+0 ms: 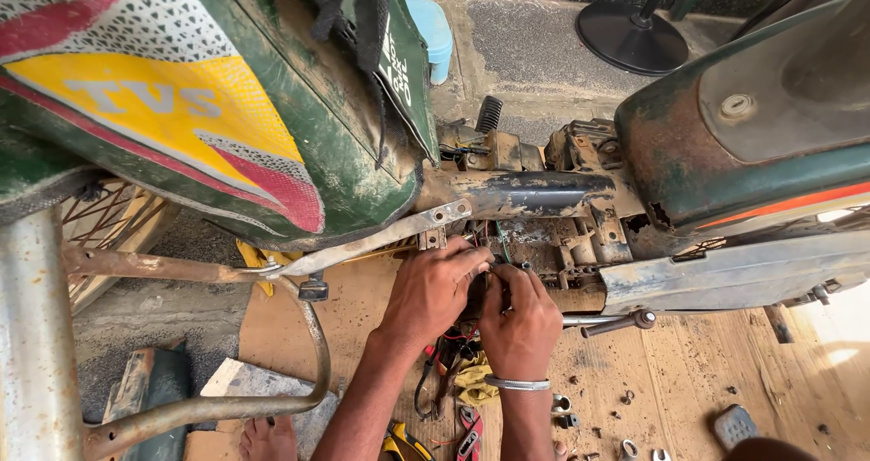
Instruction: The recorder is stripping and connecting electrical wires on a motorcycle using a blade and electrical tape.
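Under the rusty green moped frame (544, 198), left hand (433, 289) and right hand (518, 316) pinch thin coloured wires (489, 248); a hard tug could snap them.

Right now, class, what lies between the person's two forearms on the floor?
In the head view, between left forearm and right forearm lie pliers, a yellow rag and red-handled cutters.

2 bare forearms, no sleeves. Right hand (519, 320): 1 silver metal bangle (517, 384) at wrist. Left hand (433, 289): unadorned.
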